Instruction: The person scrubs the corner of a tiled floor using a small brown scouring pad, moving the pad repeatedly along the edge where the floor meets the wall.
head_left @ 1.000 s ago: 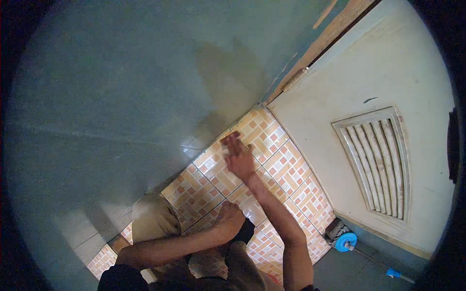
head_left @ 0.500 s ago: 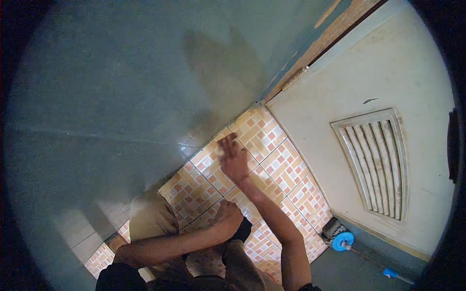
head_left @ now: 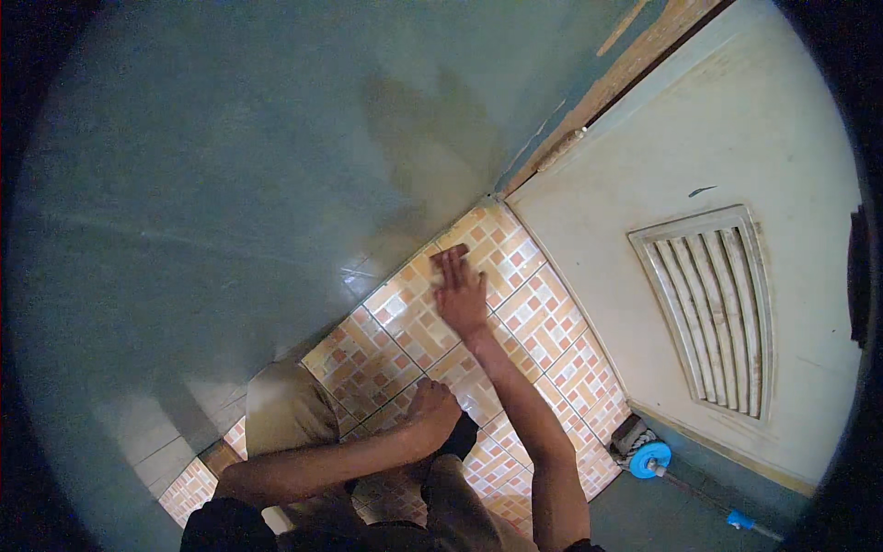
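Observation:
My right hand (head_left: 462, 299) is stretched out over the glossy mosaic-patterned tiles (head_left: 405, 304), its fingers extended and the thumb apart. A small reddish-brown patch (head_left: 449, 255) shows at the fingertips; whether it is a thing under them or part of the hand I cannot tell. My left hand (head_left: 434, 411) is curled into a fist beside a black shape (head_left: 460, 440) near my knees. Its forearm lies across my lap, and what the fist holds, if anything, is hidden.
A blue-grey wall (head_left: 230, 166) rises along the left side of the tiles. On the right stands a pale door (head_left: 589, 239) with a slatted vent (head_left: 713, 313). A mop-like tool with a blue disc (head_left: 650, 460) and a long handle lies by the door's lower corner.
My right hand has moved slightly right and farther away over the tiles, with its fingers straighter. The left hand has stayed in place.

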Motion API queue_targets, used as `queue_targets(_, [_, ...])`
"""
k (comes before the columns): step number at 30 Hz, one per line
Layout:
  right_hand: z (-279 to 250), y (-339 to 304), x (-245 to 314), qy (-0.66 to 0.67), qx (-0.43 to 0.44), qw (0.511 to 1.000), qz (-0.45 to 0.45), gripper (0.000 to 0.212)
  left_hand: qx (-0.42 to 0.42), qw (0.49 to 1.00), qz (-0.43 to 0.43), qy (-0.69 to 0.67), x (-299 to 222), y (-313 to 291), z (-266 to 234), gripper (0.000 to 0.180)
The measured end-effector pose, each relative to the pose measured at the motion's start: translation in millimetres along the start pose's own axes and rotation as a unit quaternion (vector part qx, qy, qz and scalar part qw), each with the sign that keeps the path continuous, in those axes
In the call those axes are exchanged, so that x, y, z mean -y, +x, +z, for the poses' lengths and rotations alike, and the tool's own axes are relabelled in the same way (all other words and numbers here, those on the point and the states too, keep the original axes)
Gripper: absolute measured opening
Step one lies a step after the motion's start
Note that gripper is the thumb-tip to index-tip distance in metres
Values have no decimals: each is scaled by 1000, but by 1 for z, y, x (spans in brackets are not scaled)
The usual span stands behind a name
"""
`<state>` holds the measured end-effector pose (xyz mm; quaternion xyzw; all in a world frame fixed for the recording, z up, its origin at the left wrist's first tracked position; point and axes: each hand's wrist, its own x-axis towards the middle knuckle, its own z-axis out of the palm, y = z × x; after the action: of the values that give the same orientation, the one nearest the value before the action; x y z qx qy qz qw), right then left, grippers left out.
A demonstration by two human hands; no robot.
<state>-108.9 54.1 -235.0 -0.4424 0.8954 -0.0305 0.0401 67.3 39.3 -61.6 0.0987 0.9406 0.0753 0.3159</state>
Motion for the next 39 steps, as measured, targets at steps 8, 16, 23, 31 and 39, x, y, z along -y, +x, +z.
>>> queue_targets(8, [-3,14,-4,28,-30,997,64,66,4,999,-1,-41,-4,2,17,30])
queue_targets(16, [10,-31,42,52,-59,993,84,64,-10,1000,5,20,-6,1,8,29])
queue_targets(23, [-9,18,27,70,8,992,108,63,-27,1000,11,-7,-5,1,17,24])
queue_targets(31, [9,-4,51,27,-46,990,130,65,-15,1000,3,-20,-1,4,5,19])
queue_targets(39, [2,19,46,80,-17,978,193,61,-54,998,-1,26,-2,0,4,16])
